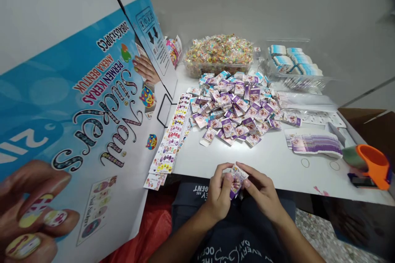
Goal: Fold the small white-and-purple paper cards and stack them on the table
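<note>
Between my two hands, just past the near table edge, is a small purple-and-white box (238,178). My left hand (219,193) is closed on its left side, the thumb lying across the front. My right hand (261,189) grips the box's right side and upper corner with thumb and fingers. Some right fingertips are hidden behind it. Beyond the hands lies a heap of similar small boxes (236,109), purple and blue ones mixed. Left of the heap, long strips of nail sticker sheets (171,141) run down to the table edge.
A large printed carton (101,102) walls off the left. Behind the heap stand a clear tub of wrapped candies (219,68) and a tray (296,76) of blue-and-white stacks. Flattened purple cartons (314,143), rubber bands (305,162) and an orange tape dispenser (372,164) lie on the right.
</note>
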A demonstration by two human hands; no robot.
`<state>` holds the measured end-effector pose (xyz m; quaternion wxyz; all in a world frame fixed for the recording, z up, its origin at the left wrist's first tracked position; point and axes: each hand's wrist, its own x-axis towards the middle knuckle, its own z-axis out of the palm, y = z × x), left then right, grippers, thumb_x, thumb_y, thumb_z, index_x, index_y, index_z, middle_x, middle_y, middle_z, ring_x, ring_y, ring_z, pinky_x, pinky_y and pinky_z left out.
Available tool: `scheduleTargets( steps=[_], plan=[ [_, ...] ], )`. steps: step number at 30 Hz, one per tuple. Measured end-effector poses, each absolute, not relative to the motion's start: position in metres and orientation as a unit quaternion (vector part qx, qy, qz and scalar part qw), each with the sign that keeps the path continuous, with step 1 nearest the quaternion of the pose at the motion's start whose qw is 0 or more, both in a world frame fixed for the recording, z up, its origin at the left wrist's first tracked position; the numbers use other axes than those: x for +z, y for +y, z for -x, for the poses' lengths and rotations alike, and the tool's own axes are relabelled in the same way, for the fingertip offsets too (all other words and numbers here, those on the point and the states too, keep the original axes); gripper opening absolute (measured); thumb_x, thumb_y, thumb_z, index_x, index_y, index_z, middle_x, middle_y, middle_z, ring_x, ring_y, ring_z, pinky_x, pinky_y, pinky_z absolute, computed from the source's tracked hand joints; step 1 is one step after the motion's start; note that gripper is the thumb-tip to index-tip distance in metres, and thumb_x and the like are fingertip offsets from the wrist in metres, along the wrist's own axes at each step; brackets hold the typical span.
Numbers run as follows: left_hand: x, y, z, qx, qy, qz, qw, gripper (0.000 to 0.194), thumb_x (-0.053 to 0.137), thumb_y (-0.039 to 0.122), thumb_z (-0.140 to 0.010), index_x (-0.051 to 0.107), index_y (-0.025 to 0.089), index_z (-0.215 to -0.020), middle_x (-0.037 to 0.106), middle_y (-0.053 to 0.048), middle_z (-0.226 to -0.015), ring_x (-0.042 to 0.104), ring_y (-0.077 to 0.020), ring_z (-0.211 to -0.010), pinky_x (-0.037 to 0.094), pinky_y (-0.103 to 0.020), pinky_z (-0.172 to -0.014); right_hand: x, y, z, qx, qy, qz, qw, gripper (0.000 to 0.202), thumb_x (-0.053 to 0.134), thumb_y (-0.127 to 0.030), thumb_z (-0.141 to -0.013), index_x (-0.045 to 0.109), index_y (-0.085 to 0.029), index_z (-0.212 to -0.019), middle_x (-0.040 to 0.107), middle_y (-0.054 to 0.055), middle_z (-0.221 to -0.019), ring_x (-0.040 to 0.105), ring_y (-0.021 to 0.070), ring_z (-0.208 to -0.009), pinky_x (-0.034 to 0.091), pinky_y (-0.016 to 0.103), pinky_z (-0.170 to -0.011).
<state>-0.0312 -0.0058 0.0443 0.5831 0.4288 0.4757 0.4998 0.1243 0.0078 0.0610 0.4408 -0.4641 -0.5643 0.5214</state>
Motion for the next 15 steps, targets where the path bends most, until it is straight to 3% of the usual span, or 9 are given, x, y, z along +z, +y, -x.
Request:
scheduleTargets(
  steps=[4, 8, 10, 13, 15],
  plan=[
    [0.047, 0.0, 0.034, 0.51, 0.477, -0.42, 0.579, 0.049, 0.054, 0.059, -0.096, 0.064, 0.019, -0.12, 0.069, -0.004, -0.078, 0.059, -0.0179, -0.065, 0.045, -0.029, -0.066, 0.063, 0.007, -0.127, 0.432, -0.65, 0.466, 0.418, 0.042, 0.064, -0.036, -0.095, 0.066, -0.028, -0.136, 0.071, 0.008, -0.131, 0.07, 0.0264, -0.114, 0.059, 0.041, -0.098],
    [0.05, 0.002, 0.039, 0.497, 0.481, -0.453, 0.563, 0.046, 0.051, 0.057, -0.098, 0.066, 0.019, -0.12, 0.072, -0.008, -0.097, 0.063, -0.0199, -0.078, 0.048, -0.03, -0.076, 0.066, 0.011, -0.129, 0.356, -0.715, 0.449, 0.4, 0.043, 0.064, -0.033, -0.094, 0.066, -0.027, -0.136, 0.078, 0.007, -0.1, 0.072, 0.0213, -0.085, 0.061, 0.034, -0.076],
    [0.051, 0.002, 0.041, 0.479, 0.486, -0.452, 0.574, 0.048, 0.05, 0.057, -0.099, 0.061, 0.02, -0.127, 0.072, -0.007, -0.094, 0.063, -0.0193, -0.076, 0.048, -0.03, -0.074, 0.069, 0.018, -0.13, 0.374, -0.728, 0.437, 0.373, 0.042, 0.064, -0.033, -0.094, 0.066, -0.027, -0.136, 0.076, 0.004, -0.089, 0.069, 0.0184, -0.075, 0.059, 0.031, -0.07],
    [0.049, 0.003, 0.041, 0.47, 0.487, -0.433, 0.596, 0.053, 0.045, 0.057, -0.101, 0.048, 0.021, -0.139, 0.065, -0.002, -0.082, 0.054, -0.015, -0.062, 0.044, -0.028, -0.063, 0.069, 0.041, -0.128, 0.397, -0.696, 0.466, 0.376, 0.037, 0.064, -0.036, -0.095, 0.07, -0.027, -0.13, 0.077, 0.005, -0.101, 0.07, 0.0189, -0.082, 0.059, 0.033, -0.078],
    [0.045, 0.004, 0.039, 0.497, 0.483, -0.424, 0.583, 0.051, 0.043, 0.056, -0.102, 0.044, 0.021, -0.138, 0.061, 0.0, -0.079, 0.048, -0.0128, -0.058, 0.041, -0.027, -0.06, 0.067, 0.063, -0.125, 0.355, -0.627, 0.52, 0.458, 0.043, 0.061, -0.04, -0.097, 0.063, -0.026, -0.137, 0.074, 0.008, -0.118, 0.071, 0.0216, -0.095, 0.058, 0.037, -0.088]
  ],
)
